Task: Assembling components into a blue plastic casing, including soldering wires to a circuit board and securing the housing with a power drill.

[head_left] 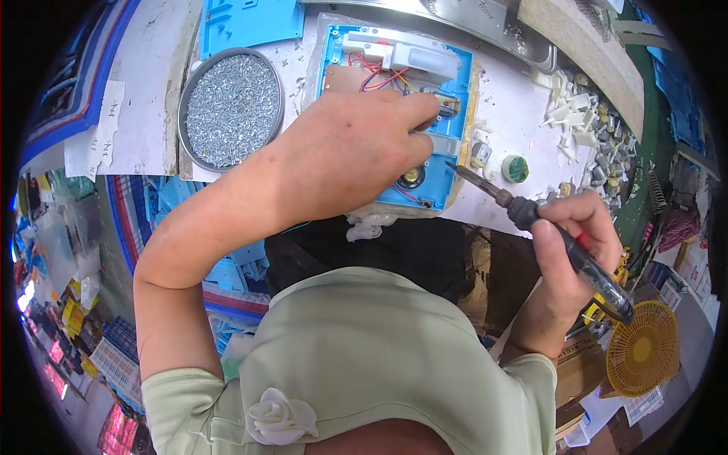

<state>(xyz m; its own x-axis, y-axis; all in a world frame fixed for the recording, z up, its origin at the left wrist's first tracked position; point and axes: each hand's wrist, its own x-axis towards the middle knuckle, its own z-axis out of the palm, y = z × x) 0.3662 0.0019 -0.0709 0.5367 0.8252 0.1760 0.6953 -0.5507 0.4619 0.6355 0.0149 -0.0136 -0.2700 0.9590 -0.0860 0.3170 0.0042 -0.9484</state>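
My left hand (349,152) reaches over a blue plastic housing (462,61), thumb and fingers bent together at its right side. A small metal-and-white part (447,105) shows right by the fingertips; whether they pinch it is hidden. In my right hand (569,243) is a soldering iron (523,212), held like a pen, its tip pointing up-left close to the housing's lower right edge. Inside the housing lie red, blue and yellow wires (371,76), a white plastic piece (421,61) and a round speaker-like part (412,177). My left hand covers the middle.
A round metal tray (184,121) full of small screws stands left of the housing. To the right are a small green-topped round tub (515,168) and a pile of white and metal parts (599,144). A yellow basket (643,349) sits lower right.
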